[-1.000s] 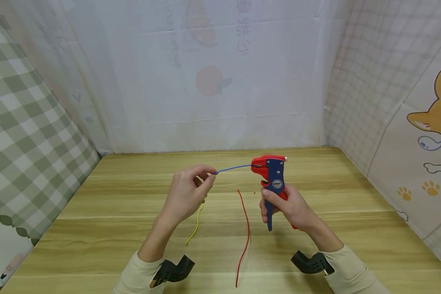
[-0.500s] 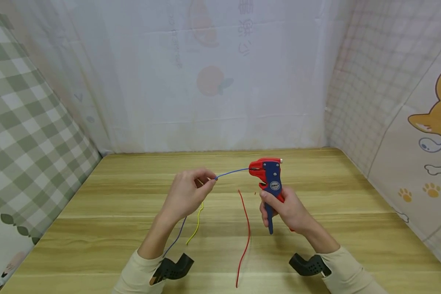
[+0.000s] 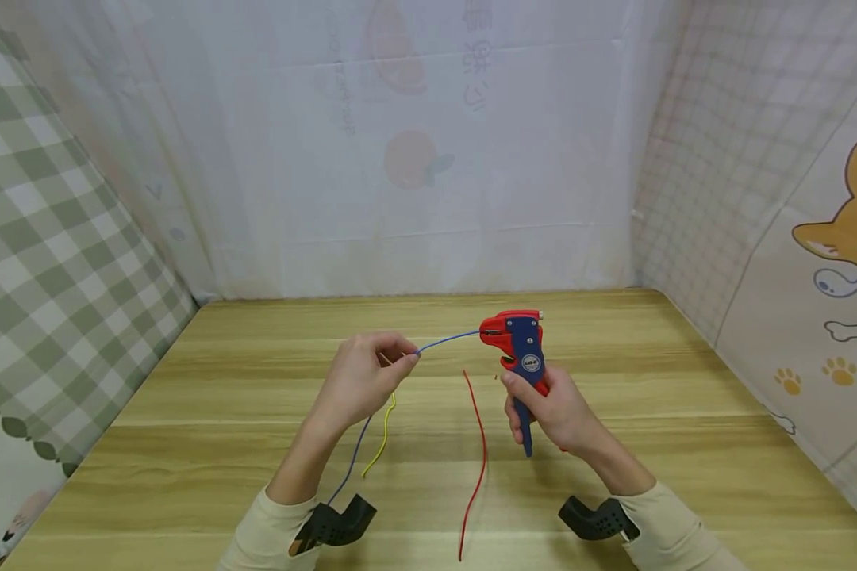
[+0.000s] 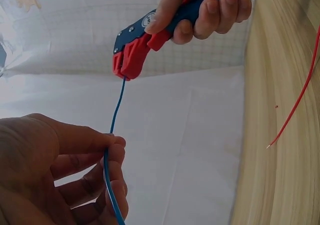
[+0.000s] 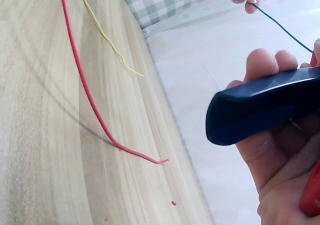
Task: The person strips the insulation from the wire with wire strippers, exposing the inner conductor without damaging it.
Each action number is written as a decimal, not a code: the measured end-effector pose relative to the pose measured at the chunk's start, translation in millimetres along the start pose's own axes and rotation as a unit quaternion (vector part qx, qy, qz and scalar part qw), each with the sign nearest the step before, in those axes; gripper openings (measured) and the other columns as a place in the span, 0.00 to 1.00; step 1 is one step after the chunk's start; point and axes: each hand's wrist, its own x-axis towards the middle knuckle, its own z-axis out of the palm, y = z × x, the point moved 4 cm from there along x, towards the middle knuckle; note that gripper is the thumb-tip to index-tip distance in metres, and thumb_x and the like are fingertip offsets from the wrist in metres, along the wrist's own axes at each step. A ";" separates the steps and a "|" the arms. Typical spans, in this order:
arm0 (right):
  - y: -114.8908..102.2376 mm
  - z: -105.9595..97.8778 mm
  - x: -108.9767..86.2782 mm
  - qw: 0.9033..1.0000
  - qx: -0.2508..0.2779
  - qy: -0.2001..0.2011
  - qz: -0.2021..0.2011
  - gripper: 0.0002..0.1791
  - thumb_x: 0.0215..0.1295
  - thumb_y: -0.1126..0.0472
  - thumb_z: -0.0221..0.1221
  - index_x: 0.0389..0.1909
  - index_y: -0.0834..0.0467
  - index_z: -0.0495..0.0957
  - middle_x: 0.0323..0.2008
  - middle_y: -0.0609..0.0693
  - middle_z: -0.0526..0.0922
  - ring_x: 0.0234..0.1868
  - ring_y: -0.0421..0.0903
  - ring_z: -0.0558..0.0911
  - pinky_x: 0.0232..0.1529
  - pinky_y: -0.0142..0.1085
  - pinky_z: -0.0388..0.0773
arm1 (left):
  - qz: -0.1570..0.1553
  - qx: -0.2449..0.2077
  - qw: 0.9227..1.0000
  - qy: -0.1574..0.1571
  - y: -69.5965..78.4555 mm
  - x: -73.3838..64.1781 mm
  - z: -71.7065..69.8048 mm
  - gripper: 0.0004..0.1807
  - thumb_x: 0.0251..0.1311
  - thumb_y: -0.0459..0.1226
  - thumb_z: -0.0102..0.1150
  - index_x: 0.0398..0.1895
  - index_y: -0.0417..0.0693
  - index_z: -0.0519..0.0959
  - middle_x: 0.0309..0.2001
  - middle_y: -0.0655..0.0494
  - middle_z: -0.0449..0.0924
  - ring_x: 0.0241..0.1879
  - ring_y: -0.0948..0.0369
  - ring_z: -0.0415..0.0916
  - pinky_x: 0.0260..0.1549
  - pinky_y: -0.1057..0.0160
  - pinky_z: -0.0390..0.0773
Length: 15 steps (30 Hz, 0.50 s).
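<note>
My left hand pinches a blue wire between thumb and forefinger. One end of the wire runs to the nose of a red and blue wire stripper, and the other hangs down behind my left wrist. My right hand grips the stripper by its handles, holding it upright above the table. In the left wrist view the wire enters the red mouth of the wire stripper. The dark blue handle fills much of the right wrist view.
A red wire lies lengthwise on the wooden table, with a bare tip showing in the left wrist view. A tiny red scrap lies beyond its far end. Left of it is a yellow wire, partly behind my left hand.
The wire stripper and my right hand have moved slightly left and down. My left hand has lowered a little, and the blue wire's hanging end has come into view beside my left wrist.
</note>
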 end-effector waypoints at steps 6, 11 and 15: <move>1.9 1.8 -0.3 1.000 -0.012 0.010 0.010 0.10 0.84 0.61 0.49 0.40 0.60 0.72 0.20 0.45 0.79 0.16 0.46 0.82 0.21 0.43 0.83 | -0.007 -0.005 1.000 -0.005 0.3 -1.4 -1.6 0.04 0.66 0.36 0.68 0.36 0.52 0.90 0.31 0.59 0.88 0.27 0.62 0.80 0.31 0.61 0.79; 3.1 3.9 -0.1 0.999 -0.016 0.018 0.021 0.10 0.84 0.60 0.51 0.40 0.62 0.71 0.19 0.46 0.79 0.15 0.46 0.81 0.21 0.42 0.83 | -0.007 -0.005 1.000 -0.005 0.4 -1.8 -2.2 0.04 0.66 0.36 0.68 0.35 0.52 0.90 0.32 0.59 0.89 0.28 0.63 0.80 0.31 0.61 0.80; 1.9 3.6 0.6 0.998 -0.038 0.035 0.025 0.12 0.80 0.62 0.56 0.37 0.66 0.71 0.17 0.46 0.79 0.14 0.48 0.81 0.20 0.42 0.81 | -0.008 -0.008 1.000 -0.007 1.4 -1.5 -2.9 0.04 0.66 0.36 0.68 0.36 0.52 0.90 0.33 0.56 0.90 0.28 0.63 0.80 0.31 0.60 0.80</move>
